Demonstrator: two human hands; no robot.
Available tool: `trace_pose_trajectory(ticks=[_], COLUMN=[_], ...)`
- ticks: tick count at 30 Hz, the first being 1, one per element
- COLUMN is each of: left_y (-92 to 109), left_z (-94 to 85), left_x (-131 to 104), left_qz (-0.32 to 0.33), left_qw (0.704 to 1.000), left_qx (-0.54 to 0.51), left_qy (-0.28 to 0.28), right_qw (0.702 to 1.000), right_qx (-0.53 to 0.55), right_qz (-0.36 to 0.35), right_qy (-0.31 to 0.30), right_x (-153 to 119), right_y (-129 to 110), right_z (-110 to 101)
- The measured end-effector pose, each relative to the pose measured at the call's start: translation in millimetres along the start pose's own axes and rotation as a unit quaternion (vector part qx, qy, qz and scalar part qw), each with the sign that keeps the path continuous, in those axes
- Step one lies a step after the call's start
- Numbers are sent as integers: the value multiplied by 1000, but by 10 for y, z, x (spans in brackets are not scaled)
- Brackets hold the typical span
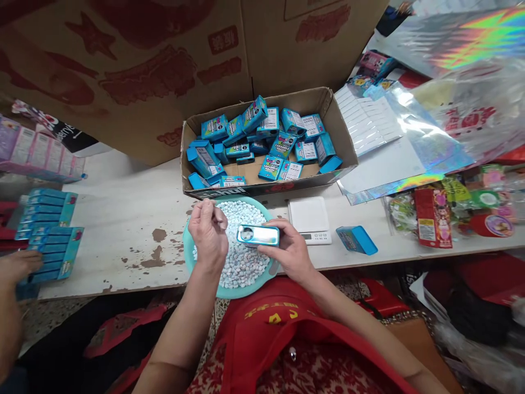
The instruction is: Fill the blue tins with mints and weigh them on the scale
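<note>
My right hand point(291, 247) grips a small candy tin point(264, 236) with blue edges and a pale top. A round opening at the tin's left end shows white pieces inside. Left of it, my left hand point(208, 232) is raised with its fingers curled together; whatever they hold, if anything, is hidden. Both hands are over a turquoise basin point(189, 257) filled with small pale blue-white candies point(241, 273).
Behind the basin stands an open cardboard box point(268, 189) of small blue cartons. A white scale point(309, 216) and an open blue carton point(356, 239) lie to the right. At far left, another person's hand point(25, 264) touches stacked blue cartons point(53, 249).
</note>
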State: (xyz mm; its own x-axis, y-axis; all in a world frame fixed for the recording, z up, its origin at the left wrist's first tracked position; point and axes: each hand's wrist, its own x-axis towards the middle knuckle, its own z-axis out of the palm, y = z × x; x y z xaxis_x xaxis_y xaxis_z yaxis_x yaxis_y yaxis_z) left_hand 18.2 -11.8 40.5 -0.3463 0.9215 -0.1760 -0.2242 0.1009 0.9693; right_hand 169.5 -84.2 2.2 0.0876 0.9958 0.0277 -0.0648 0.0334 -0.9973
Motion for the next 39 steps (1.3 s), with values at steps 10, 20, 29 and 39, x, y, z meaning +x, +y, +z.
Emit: trace_pose_trajectory(ticks=[10, 20, 29, 39], left_y=[-780, -900, -875, -561], left_z=[-439, -258, -397, -414], left_x=[276, 133, 260, 330], left_qz=[35, 20, -3, -221], left_qw=[723, 670, 828, 969], left_qx=[636, 675, 523, -92], left_qy=[-266, -308, -201, -52], right_qw=[989, 960, 946, 936], right_qx=[-47, -114, -131, -140], right_qz=[79, 73, 88, 126], right_qy=[118, 247, 282, 297], right_x=[-63, 136, -100, -340], right_y=[307, 1006, 792, 773], right_z=[-658, -1065, -1180, -1298])
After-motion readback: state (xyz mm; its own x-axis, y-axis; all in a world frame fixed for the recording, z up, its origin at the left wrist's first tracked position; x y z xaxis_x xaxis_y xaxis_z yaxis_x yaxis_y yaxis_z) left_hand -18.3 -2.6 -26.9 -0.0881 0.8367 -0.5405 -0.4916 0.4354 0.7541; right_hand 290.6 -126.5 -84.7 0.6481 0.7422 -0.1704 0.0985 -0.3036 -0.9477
